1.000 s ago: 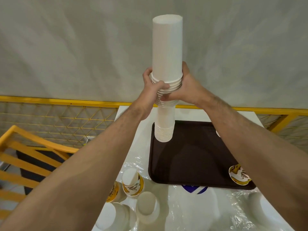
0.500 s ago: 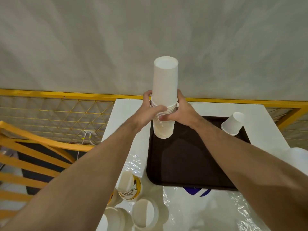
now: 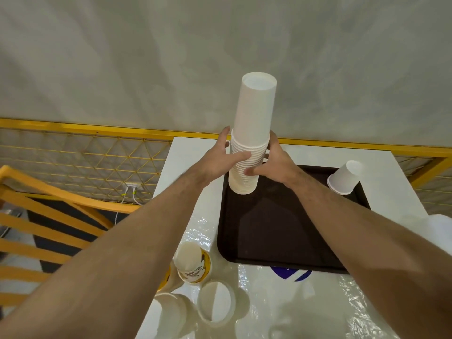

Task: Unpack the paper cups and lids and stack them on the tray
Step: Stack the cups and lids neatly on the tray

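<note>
While the white rectangular counter (image 3: 195, 152) carries everything here, the step in hand is, as I judge it, to settle the tall stack of white paper cups (image 3: 252, 140) on the dark brown plastic tray (image 3: 281, 231) and let it go without tipping it. The stack stands at the far left corner of the tray, mouths down and closed bottoms up, so its long axis is vertical and leans a little toward the right at the top. To do this well, both hands should loosen at the same moment and move straight outward, because a one-sided release could push such a high, light column over. The left hand (image 3: 220, 160) lies with nearly straight fingers against the left side of the ribbed rims, and the right hand (image 3: 274, 162) curls around the right side, its thumb pressing the front. Two short nested white cups (image 3: 343, 177) sit upside down, tilted, at the far right corner.
</note>
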Motion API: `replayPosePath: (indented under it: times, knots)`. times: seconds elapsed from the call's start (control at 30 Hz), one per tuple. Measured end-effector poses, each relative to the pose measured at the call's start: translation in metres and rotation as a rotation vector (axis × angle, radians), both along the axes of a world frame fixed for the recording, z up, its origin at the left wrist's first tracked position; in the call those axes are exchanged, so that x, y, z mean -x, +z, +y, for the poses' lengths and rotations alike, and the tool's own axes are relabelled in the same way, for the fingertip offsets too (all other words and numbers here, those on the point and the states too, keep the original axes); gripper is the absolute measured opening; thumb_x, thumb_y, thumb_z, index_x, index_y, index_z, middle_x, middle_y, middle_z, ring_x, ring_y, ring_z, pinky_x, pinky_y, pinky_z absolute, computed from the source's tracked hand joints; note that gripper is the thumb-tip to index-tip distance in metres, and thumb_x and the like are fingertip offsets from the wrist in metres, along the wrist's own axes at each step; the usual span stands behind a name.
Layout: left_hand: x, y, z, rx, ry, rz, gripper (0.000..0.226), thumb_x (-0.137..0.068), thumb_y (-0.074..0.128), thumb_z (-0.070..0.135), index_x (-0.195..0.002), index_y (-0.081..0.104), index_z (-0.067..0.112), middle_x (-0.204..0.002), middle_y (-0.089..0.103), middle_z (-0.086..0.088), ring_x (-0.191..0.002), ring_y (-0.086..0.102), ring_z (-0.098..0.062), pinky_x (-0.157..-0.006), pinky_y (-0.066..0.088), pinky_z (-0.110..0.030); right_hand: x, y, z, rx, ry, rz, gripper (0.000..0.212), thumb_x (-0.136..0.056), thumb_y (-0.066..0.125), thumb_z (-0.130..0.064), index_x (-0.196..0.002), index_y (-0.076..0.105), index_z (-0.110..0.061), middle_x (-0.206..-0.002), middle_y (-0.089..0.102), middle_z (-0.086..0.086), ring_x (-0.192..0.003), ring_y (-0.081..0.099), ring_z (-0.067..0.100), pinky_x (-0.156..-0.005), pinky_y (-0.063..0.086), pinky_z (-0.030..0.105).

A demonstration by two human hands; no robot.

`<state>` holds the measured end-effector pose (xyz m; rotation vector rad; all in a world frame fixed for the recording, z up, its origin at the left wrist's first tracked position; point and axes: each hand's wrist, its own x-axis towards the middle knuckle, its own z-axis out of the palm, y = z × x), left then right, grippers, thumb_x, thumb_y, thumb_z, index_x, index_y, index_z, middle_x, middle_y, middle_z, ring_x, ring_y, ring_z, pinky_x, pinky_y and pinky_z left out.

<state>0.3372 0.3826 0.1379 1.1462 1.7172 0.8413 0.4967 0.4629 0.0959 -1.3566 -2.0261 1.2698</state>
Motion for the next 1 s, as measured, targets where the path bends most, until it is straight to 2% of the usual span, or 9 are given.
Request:
replayPosePath:
  times: [0.17, 0.33, 0.43, 0.53, 0.63, 0.77, 0.83, 0.93, 1.0]
  knots:
    - [0.015, 0.017, -0.04, 0.016, 0.094, 0.122, 0.06, -0.094, 0.066, 0.023, -0.149, 0.041, 0.024, -0.152, 0.043, -0.003, -0.135, 0.044, -0.023, -0.106, 0.039, -0.036, -0.005, 0.01, -0.024, 0.052, -0.088, -0.168, 0.115, -0.075, 0.086, -0.01, -0.16, 0.009, -0.016, -0.158, 0.035, 0.011, -0.143, 0.039, 0.029, -0.113, 0.039, 0.043]
    - [0.019, 0.032, -0.101, -0.074, 0.107, 0.194, 0.025, -0.095, 0.062, 0.016, -0.119, 0.066, 0.023, -0.128, 0.06, 0.001, -0.115, 0.059, -0.017, -0.092, 0.044, -0.027, -0.019, 0.025, -0.08, -0.003, -0.14, -0.147, 0.07, -0.089, 0.069, -0.004, -0.151, 0.039, -0.019, -0.144, 0.052, 0.006, -0.127, 0.055, 0.023, -0.102, 0.049, 0.036]
    - [0.007, 0.045, -0.154, -0.143, 0.117, 0.165, 0.021, -0.095, 0.06, 0.017, -0.112, 0.067, 0.027, -0.116, 0.062, 0.011, -0.106, 0.06, -0.009, -0.085, 0.047, -0.022, -0.035, 0.025, -0.13, 0.008, -0.045, -0.094, 0.066, -0.087, 0.062, 0.005, -0.144, 0.048, -0.025, -0.127, 0.06, -0.002, -0.103, 0.062, 0.015, -0.077, 0.053, 0.02]
    - [-0.018, 0.042, -0.217, -0.187, 0.12, 0.147, 0.022, -0.093, 0.06, 0.014, -0.107, 0.068, 0.029, -0.107, 0.061, 0.018, -0.102, 0.058, -0.004, -0.083, 0.047, -0.019, -0.05, 0.004, -0.185, 0.105, 0.112, -0.1, 0.078, -0.077, 0.071, 0.005, -0.14, 0.046, -0.034, -0.121, 0.058, -0.009, -0.108, 0.062, 0.021, -0.088, 0.057, 0.033]
    - [-0.041, 0.018, -0.259, -0.201, 0.066, 0.207, 0.03, -0.091, 0.061, 0.013, -0.115, 0.067, 0.029, -0.123, 0.061, 0.01, -0.113, 0.057, -0.01, -0.1, 0.043, -0.026, -0.057, -0.025, -0.234, 0.202, 0.174, -0.136, 0.1, -0.066, 0.085, -0.004, -0.145, 0.035, -0.04, -0.129, 0.052, -0.01, -0.116, 0.057, 0.015, -0.094, 0.053, 0.031]
    - [-0.054, -0.007, -0.277, -0.144, -0.012, 0.357, 0.04, -0.096, 0.053, 0.016, -0.135, 0.057, 0.023, -0.14, 0.053, 0.004, -0.128, 0.048, -0.013, -0.106, 0.036, -0.022, -0.046, -0.06, -0.277, 0.217, 0.117, -0.133, 0.118, -0.054, 0.096, -0.028, -0.151, 0.029, -0.037, -0.136, 0.05, -0.014, -0.124, 0.05, 0.009, -0.103, 0.047, 0.032]
    - [-0.057, -0.015, -0.281, -0.106, -0.02, 0.38, 0.04, -0.098, 0.049, 0.018, -0.137, 0.055, 0.024, -0.142, 0.052, 0.004, -0.13, 0.048, -0.016, -0.108, 0.039, -0.029, -0.039, -0.075, -0.288, 0.169, 0.083, -0.097, 0.111, -0.051, 0.097, -0.034, -0.145, 0.037, -0.041, -0.132, 0.056, -0.02, -0.121, 0.055, 0.006, -0.101, 0.051, 0.032]
    - [-0.061, -0.02, -0.287, -0.043, -0.032, 0.375, 0.041, -0.1, 0.047, 0.016, -0.14, 0.053, 0.023, -0.147, 0.048, 0.006, -0.133, 0.044, -0.016, -0.107, 0.034, -0.027, -0.031, -0.085, -0.302, 0.132, -0.004, -0.067, 0.086, -0.059, 0.097, -0.017, -0.123, 0.05, -0.049, -0.109, 0.06, -0.038, -0.103, 0.059, -0.012, -0.08, 0.048, 0.005]
    - [-0.064, -0.022, -0.289, -0.007, -0.022, 0.35, 0.042, -0.101, 0.047, 0.016, -0.142, 0.051, 0.024, -0.152, 0.043, 0.007, -0.137, 0.039, -0.016, -0.112, 0.031, -0.028, -0.027, -0.089, -0.307, 0.104, -0.033, -0.032, 0.082, -0.063, 0.095, -0.016, -0.125, 0.05, -0.044, -0.107, 0.058, -0.037, -0.1, 0.059, -0.013, -0.074, 0.043, 0.0]
